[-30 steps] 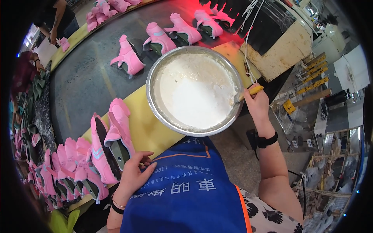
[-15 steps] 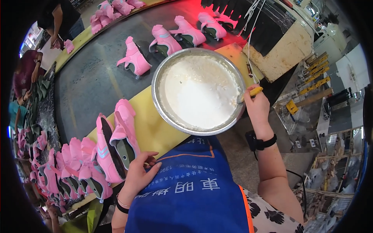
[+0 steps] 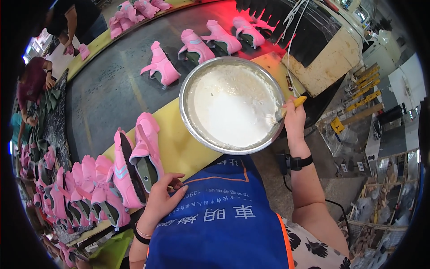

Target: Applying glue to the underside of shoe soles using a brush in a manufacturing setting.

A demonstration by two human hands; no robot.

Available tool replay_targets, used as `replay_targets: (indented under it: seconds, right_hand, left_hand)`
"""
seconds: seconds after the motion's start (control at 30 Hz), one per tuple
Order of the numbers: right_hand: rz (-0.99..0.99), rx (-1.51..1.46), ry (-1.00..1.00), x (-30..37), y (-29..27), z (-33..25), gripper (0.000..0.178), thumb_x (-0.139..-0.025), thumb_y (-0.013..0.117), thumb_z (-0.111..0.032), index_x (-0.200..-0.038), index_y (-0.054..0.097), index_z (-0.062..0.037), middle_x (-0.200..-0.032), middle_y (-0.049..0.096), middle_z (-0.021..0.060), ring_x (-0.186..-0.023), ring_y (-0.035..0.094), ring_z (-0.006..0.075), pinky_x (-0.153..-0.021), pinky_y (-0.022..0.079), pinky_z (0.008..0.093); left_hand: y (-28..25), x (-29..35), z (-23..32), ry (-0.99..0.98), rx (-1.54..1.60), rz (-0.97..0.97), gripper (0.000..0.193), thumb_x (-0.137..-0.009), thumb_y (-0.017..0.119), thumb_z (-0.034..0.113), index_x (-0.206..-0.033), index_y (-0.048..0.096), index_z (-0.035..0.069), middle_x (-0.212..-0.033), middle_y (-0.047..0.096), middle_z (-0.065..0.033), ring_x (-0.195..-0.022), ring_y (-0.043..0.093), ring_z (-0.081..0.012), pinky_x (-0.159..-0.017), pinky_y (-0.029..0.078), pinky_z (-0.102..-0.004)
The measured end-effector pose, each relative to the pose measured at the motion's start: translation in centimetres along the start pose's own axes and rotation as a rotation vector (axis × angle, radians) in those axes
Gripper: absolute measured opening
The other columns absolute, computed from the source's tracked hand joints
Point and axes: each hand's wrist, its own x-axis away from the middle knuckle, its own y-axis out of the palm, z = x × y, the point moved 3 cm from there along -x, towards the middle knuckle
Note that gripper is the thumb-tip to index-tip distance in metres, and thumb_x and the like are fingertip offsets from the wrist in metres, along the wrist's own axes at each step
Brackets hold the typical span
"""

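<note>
A wide metal bowl [image 3: 190, 123] of creamy white liquid stands over the edge of the yellow board [image 3: 172, 134] in front of me. At its right rim, my right hand [image 3: 295, 119] is closed around a brush with a yellow handle [image 3: 299, 101]; the brush's pale, coated head rests in the liquid against the bowl's inner wall. My left hand [image 3: 163, 197] lies by the board's near edge, thumb and fingers apart and loosely bent, with nothing visible in it. Just beyond it stand two pink shoe uppers [image 3: 147, 139] with dark undersides, close to its fingers.
More pink shoe uppers [image 3: 96, 193] crowd the left side. Several others [image 3: 195, 47] sit on the dark conveyor belt [image 3: 103, 107], near a red-lit opening with black flaps [image 3: 309, 38]. White cords hang right of the bowl. Other people [image 3: 71, 22] work at the far left.
My right hand has shifted the brush slightly along the bowl's right rim, its handle now leaning further right. My left hand has barely moved. The whole view has shifted a little.
</note>
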Motion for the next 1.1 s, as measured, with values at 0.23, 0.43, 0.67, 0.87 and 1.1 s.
replay_targets:
  seconds: [0.23, 0.43, 0.67, 0.87, 1.1]
  right_hand:
    - [0.102, 0.1, -0.297, 0.4, 0.5, -0.4, 0.031, -0.102, 0.054, -0.024, -0.095, 0.07, 0.0004, -0.118, 0.059, 0.0186, -0.116, 0.052, 0.0339, -0.102, 0.04, 0.042]
    - [0.057, 0.161, -0.245, 0.3, -0.2, 0.3, 0.031, -0.101, 0.057, -0.027, -0.093, 0.07, -0.0007, -0.119, 0.058, 0.0172, -0.118, 0.051, 0.034, -0.103, 0.039, 0.0409]
    - [-0.089, 0.102, -0.028, 0.4, -1.8, -0.4, 0.028, -0.098, 0.06, -0.027, -0.111, 0.07, -0.0047, -0.099, 0.071, 0.015, -0.092, 0.068, 0.0313, -0.083, 0.051, 0.0363]
    - [-0.088, 0.118, 0.002, 0.6, -1.5, -1.6, 0.03, -0.096, 0.061, -0.026, -0.118, 0.07, -0.0074, -0.09, 0.072, 0.0171, -0.087, 0.071, 0.0314, -0.079, 0.052, 0.0365]
    - [-0.001, 0.246, -0.086, 1.1, -1.1, -1.7, 0.033, -0.094, 0.063, -0.026, -0.119, 0.072, -0.0074, -0.091, 0.073, 0.0194, -0.085, 0.071, 0.0325, -0.078, 0.053, 0.0383]
  left_hand:
    - [0.2, -0.3, -0.4, 0.036, 0.007, 0.023, 0.037, -0.087, 0.075, 0.016, -0.12, 0.064, 0.002, -0.091, 0.07, -0.0094, -0.086, 0.067, -0.0184, -0.077, 0.053, -0.0307]
    - [0.1, -0.3, -0.8, 0.028, 0.023, 0.028, 0.038, -0.087, 0.075, 0.016, -0.12, 0.064, 0.001, -0.091, 0.07, -0.0102, -0.087, 0.068, -0.0192, -0.078, 0.053, -0.0311]
    - [0.1, -0.3, -0.9, 0.027, 0.012, 0.028, 0.038, -0.087, 0.075, 0.016, -0.121, 0.064, 0.001, -0.093, 0.069, -0.0107, -0.087, 0.068, -0.0199, -0.079, 0.053, -0.0315]
    - [0.1, -0.2, -0.8, 0.03, 0.012, 0.034, 0.038, -0.088, 0.075, 0.017, -0.121, 0.064, 0.001, -0.093, 0.069, -0.0113, -0.087, 0.067, -0.0203, -0.079, 0.053, -0.0316]
    - [0.1, -0.1, -0.9, 0.042, 0.012, 0.049, 0.037, -0.088, 0.074, 0.017, -0.121, 0.064, 0.001, -0.094, 0.069, -0.0119, -0.087, 0.067, -0.0206, -0.079, 0.053, -0.0321]
